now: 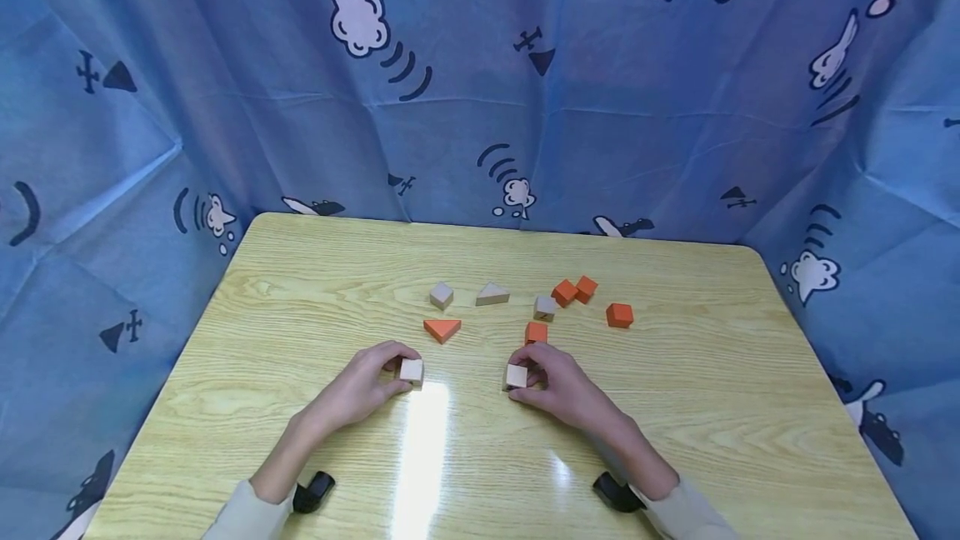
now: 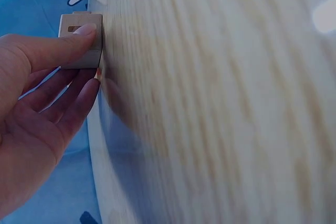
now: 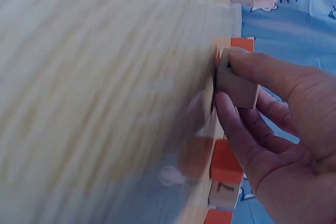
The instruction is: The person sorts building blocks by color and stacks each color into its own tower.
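Between thumb and fingers, my left hand [image 1: 369,382] pinches a plain wooden cube [image 1: 412,371] low over the table. In the left wrist view the thumb lies across a dark mark on that cube [image 2: 79,45]. My right hand [image 1: 557,382] pinches a second wooden cube [image 1: 515,377], a short way to the right of the first. The right wrist view shows this cube [image 3: 239,85] close to the tabletop, thumb on its near side. Just beyond the right hand's fingers sits an orange cube [image 1: 536,332]. An orange triangular block [image 1: 442,329] lies beyond and between the hands.
Farther back on the wooden table [image 1: 300,273] are a plain cube [image 1: 442,296], a plain triangular block [image 1: 492,295] and a numbered cube [image 1: 543,308]. Two orange cubes [image 1: 565,292] stand together, with another orange cube [image 1: 619,315] to their right. Blue printed cloth [image 1: 465,132] hangs around the table.
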`<state>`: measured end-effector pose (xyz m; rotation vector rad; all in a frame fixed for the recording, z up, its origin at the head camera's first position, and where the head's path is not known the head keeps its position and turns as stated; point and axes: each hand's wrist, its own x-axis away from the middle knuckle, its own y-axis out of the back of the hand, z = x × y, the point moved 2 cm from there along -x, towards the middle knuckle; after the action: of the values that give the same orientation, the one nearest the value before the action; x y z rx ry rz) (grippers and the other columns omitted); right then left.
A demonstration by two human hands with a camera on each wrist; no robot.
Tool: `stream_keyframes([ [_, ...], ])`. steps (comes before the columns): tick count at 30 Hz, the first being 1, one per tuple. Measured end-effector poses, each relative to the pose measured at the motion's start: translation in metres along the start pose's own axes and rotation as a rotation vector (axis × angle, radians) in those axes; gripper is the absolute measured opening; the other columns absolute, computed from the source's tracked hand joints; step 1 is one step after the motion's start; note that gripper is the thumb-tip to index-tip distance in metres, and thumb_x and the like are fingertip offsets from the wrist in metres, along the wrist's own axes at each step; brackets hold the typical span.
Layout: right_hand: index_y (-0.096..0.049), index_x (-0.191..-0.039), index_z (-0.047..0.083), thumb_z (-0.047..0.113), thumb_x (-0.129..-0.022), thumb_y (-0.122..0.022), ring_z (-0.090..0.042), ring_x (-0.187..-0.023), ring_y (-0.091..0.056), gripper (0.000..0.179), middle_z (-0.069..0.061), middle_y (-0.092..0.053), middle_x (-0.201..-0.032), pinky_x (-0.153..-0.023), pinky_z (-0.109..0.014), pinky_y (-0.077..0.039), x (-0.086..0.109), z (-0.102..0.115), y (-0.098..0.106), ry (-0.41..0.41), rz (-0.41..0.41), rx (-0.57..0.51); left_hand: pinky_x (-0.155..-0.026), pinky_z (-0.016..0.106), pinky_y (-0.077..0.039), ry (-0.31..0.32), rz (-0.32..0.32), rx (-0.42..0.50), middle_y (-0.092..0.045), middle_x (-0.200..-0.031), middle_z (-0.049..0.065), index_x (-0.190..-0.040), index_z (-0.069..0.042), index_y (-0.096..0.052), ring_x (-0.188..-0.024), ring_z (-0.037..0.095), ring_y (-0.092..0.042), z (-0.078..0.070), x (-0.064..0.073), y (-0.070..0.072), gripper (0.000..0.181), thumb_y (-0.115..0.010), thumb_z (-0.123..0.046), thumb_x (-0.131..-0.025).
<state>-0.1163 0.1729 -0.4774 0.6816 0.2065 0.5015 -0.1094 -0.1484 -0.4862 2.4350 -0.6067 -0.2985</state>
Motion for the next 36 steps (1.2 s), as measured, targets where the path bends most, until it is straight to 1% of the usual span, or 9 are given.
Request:
stream_keyframes([
  [10, -0.067, -0.114, 0.006, 0.008, -0.084, -0.086, -0.017, -0.083, -0.062, 0.035, 0.0, -0.061, -0.102, -0.074, -0.028, -0.056, -0.017, 0.013, -0.017, 0.072, 0.009, 0.028, -0.091, 0.037, -0.055, -0.01, 0.011, 0.006, -0.069, -0.118, 0.003, -0.127, -0.003, -0.064, -0.106, 0.019, -0.064, 0.0, -0.002, 0.001, 0.038, -0.076, -0.002, -0.091],
  [18, -0.067, -0.116, 0.007, 0.01, -0.087, -0.084, -0.018, -0.087, -0.061, 0.034, -0.001, -0.062, -0.106, -0.077, -0.03, -0.056, -0.031, 0.023, -0.028, 0.062, 0.03, 0.031, -0.092, 0.037, -0.055, -0.001, 0.006, -0.003, -0.069, -0.118, 0.003, -0.126, -0.004, -0.065, -0.106, 0.019, -0.064, -0.001, -0.002, 0.002, 0.038, -0.077, -0.002, -0.09],
  [24, -0.068, -0.118, 0.006, 0.012, -0.087, -0.084, -0.02, -0.088, -0.062, 0.035, -0.002, -0.063, -0.104, -0.078, -0.032, -0.057, -0.041, 0.029, -0.035, 0.099, 0.026, 0.029, -0.093, 0.038, -0.055, 0.002, 0.001, -0.009, -0.069, -0.119, 0.002, -0.126, -0.006, -0.066, -0.107, 0.018, -0.065, -0.001, -0.003, 0.001, 0.038, -0.078, -0.003, -0.09],
  [27, -0.068, -0.118, 0.006, 0.012, -0.087, -0.084, -0.019, -0.088, -0.063, 0.035, -0.002, -0.062, -0.104, -0.078, -0.031, -0.057, -0.046, 0.03, -0.038, 0.113, 0.029, 0.034, -0.093, 0.037, -0.055, 0.001, 0.001, -0.006, -0.069, -0.119, 0.002, -0.126, -0.006, -0.066, -0.107, 0.017, -0.065, 0.0, -0.004, 0.001, 0.038, -0.077, -0.003, -0.091],
  [36, -0.068, -0.118, 0.006, 0.011, -0.087, -0.084, -0.018, -0.089, -0.061, 0.035, -0.003, -0.063, -0.104, -0.078, -0.029, -0.056, -0.056, 0.035, -0.05, 0.125, 0.033, 0.035, -0.092, 0.035, -0.056, -0.008, -0.005, 0.023, -0.068, -0.115, 0.002, -0.126, -0.006, -0.066, -0.104, 0.017, -0.066, -0.001, -0.007, -0.001, 0.038, -0.078, -0.003, -0.09],
])
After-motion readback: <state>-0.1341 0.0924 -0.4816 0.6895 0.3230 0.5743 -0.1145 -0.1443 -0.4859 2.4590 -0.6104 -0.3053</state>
